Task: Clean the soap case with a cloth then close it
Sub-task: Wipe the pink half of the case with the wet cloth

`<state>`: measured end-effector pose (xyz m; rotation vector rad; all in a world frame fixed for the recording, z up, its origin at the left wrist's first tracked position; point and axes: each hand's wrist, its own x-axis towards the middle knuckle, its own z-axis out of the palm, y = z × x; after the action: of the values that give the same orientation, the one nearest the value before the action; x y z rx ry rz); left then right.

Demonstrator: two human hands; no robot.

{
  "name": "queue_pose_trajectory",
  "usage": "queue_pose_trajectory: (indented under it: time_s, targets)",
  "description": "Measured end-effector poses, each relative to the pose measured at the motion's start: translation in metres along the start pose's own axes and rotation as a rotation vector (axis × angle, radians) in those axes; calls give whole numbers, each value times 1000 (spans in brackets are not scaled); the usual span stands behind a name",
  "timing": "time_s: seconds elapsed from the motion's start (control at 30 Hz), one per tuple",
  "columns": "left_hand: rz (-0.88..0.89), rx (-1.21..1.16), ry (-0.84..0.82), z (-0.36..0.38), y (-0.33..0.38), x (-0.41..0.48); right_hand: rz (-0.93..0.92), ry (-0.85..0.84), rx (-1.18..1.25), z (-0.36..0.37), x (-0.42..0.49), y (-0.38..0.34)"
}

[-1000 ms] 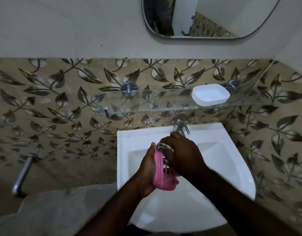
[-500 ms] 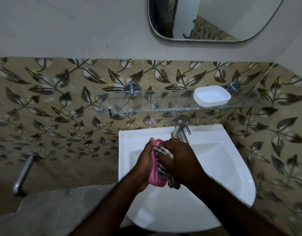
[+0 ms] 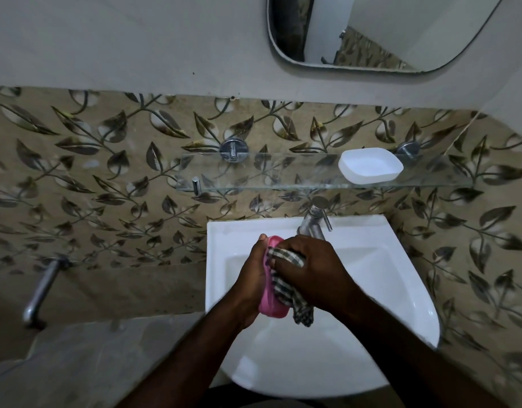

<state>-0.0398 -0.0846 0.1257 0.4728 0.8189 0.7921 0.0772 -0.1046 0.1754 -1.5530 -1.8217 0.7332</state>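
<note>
over white sink [image 3: 386, 275], pink soap case [image 3: 273, 311] is gripped by left hand [image 3: 250, 278] and its slots, exposed a second ago, are covered by checked cloth [image 3: 283, 287] pinched in right hand [image 3: 315, 269], so wiping is judged underway.

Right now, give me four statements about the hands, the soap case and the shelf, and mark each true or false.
1. The left hand holds the pink soap case over the sink. True.
2. The right hand is empty. False: it holds a checked cloth against the case.
3. A white case half lies on the glass shelf. True.
4. The soap case is closed. False: the pink part is in the hands, and the white half lies apart on the shelf.
</note>
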Motion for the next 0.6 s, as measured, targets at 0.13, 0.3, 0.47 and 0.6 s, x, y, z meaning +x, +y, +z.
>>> queue_pose_trajectory:
  time_s: [0.13, 0.3, 0.47, 0.6]
  targets:
    - [16, -1, -16, 9, 1, -2, 96, 111, 182, -9, 14, -2]
    - [1, 58, 51, -8, 4, 2, 16, -71, -5, 3, -5, -1]
    - [17, 54, 42, -1, -1, 0, 103, -9, 208, -7, 6, -6]
    - [50, 22, 132, -4, 5, 0, 73, -107, 141, -2, -2, -7]
